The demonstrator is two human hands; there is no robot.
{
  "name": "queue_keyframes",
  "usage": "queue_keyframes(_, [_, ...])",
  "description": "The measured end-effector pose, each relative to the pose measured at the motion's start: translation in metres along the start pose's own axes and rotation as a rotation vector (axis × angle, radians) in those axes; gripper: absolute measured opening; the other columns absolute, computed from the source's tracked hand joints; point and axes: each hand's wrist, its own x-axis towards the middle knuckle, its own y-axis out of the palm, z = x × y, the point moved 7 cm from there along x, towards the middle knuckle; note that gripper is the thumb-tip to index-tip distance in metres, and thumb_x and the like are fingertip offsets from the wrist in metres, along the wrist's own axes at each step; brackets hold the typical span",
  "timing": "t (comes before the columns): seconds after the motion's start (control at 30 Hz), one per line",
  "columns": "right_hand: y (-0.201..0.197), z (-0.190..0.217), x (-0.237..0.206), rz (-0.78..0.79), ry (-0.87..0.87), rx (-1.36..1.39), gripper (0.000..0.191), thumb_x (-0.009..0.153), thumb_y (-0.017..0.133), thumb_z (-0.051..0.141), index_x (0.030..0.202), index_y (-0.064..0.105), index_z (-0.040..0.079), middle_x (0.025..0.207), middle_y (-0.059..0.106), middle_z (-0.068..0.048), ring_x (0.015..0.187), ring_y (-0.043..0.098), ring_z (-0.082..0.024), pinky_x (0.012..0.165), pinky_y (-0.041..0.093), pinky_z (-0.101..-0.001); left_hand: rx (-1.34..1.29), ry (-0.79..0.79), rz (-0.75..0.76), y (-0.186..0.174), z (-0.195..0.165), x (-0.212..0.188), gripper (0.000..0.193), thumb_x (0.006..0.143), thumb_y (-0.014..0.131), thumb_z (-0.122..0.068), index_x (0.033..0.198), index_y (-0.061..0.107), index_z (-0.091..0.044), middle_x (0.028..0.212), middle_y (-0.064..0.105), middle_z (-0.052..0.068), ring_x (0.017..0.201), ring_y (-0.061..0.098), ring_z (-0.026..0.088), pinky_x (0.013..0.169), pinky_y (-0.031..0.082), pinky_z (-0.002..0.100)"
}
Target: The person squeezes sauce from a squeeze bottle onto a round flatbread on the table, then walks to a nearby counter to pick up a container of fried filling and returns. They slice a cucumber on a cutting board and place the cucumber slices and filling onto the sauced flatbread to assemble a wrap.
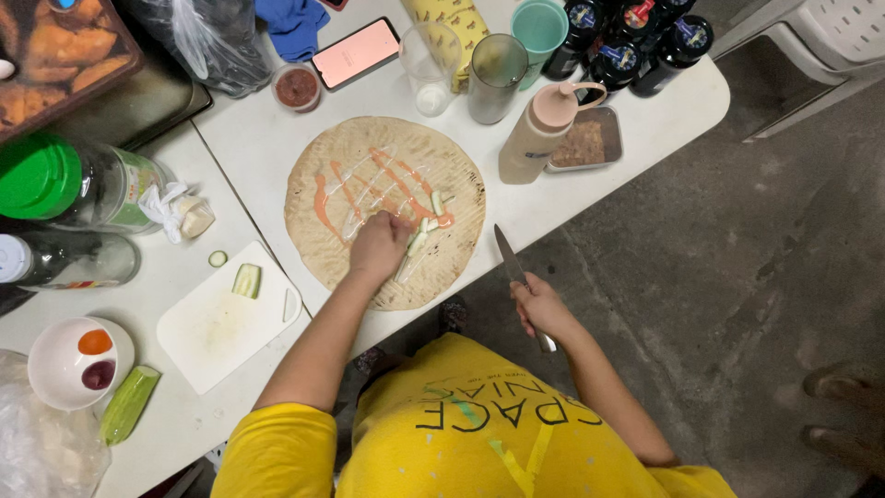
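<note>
A round, toasted flatbread (pixel 385 210) lies flat on the white table (pixel 258 148), its surface ridged and streaked with orange and white sauce. The left hand (pixel 378 245) rests on the flatbread's lower middle, fingers curled narrow over pale green cucumber sticks (pixel 426 229) that lie in a loose row across the sauce; whether it grips one cannot be told. The right hand (pixel 542 308) hangs off the table's edge, closed around the metal handle of a knife (pixel 510 258), blade pointing up toward the flatbread's rim. Left of the flatbread sits a white rectangular cutting board (pixel 217 323) bearing a cucumber piece (pixel 246 279); a thin round slice (pixel 218 259) lies just beside the board. A half cucumber (pixel 129 403) lies at the board's lower left, next to a white divided bowl (pixel 78 361) holding orange and dark red sauces. A beige squeeze bottle (pixel 539 129) lies tilted against a shallow metal tray (pixel 590 140) beyond the flatbread.
</note>
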Motion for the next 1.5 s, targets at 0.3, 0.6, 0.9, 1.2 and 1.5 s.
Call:
queue_keyframes(0.3, [-0.001, -0.008, 0.001, 0.016, 0.003, 0.057, 0.023, 0.105, 0.048, 0.026, 0.093, 0.049, 0.007, 0.052, 0.044, -0.002, 0.034, 0.041, -0.015, 0.034, 0.036, -0.0325, -0.122, 0.2, -0.183, 0.031, 0.003, 0.011, 0.028, 0.091, 0.061, -0.023, 0.111, 0.062, -0.004, 0.116, 0.062, 0.019, 0.113, 0.055, 0.037, 0.104, 0.039, 0.05])
queue_keyframes(0.6, [-0.006, -0.021, -0.003, -0.01, -0.001, 0.102, 0.023, 0.105, 0.048, 0.027, 0.095, 0.05, 0.006, 0.052, 0.044, -0.002, 0.034, 0.041, -0.015, 0.034, 0.036, -0.0333, 0.263, 0.261, -0.213, 0.039, -0.064, 0.033, 0.038, 0.082, 0.077, -0.037, 0.099, 0.072, -0.004, 0.102, 0.07, 0.016, 0.099, 0.063, 0.036, 0.088, 0.047, 0.049])
queue_keyframes(0.9, [-0.014, -0.027, -0.015, -0.057, 0.056, 0.067, 0.024, 0.105, 0.048, 0.029, 0.097, 0.05, 0.007, 0.055, 0.045, -0.002, 0.038, 0.043, -0.015, 0.037, 0.038, -0.0331, 0.317, 0.388, -0.281, 0.046, -0.061, 0.041, 0.02, 0.082, 0.069, -0.017, 0.098, 0.079, -0.013, 0.093, 0.073, 0.011, 0.096, 0.065, 0.033, 0.086, 0.046, 0.048])
queue_keyframes(1.2, [-0.001, -0.013, 0.003, -0.047, 0.046, 0.014, 0.022, 0.104, 0.051, 0.028, 0.096, 0.051, 0.007, 0.055, 0.045, -0.002, 0.037, 0.042, -0.015, 0.036, 0.036, -0.0329, 0.184, 0.429, -0.4, 0.025, -0.056, 0.029, 0.016, 0.08, 0.071, -0.015, 0.093, 0.081, -0.014, 0.087, 0.069, 0.01, 0.09, 0.064, 0.031, 0.083, 0.046, 0.049])
queue_keyframes(1.5, [0.089, 0.034, 0.022, 0.13, -0.033, -0.105, 0.021, 0.104, 0.048, 0.025, 0.1, 0.05, 0.004, 0.054, 0.046, -0.003, 0.034, 0.042, -0.016, 0.034, 0.036, -0.0333, 0.071, 0.225, -0.655, -0.095, 0.094, -0.057, 0.027, 0.078, 0.066, 0.001, 0.1, 0.077, -0.011, 0.103, 0.069, 0.01, 0.102, 0.063, 0.034, 0.092, 0.051, 0.048])
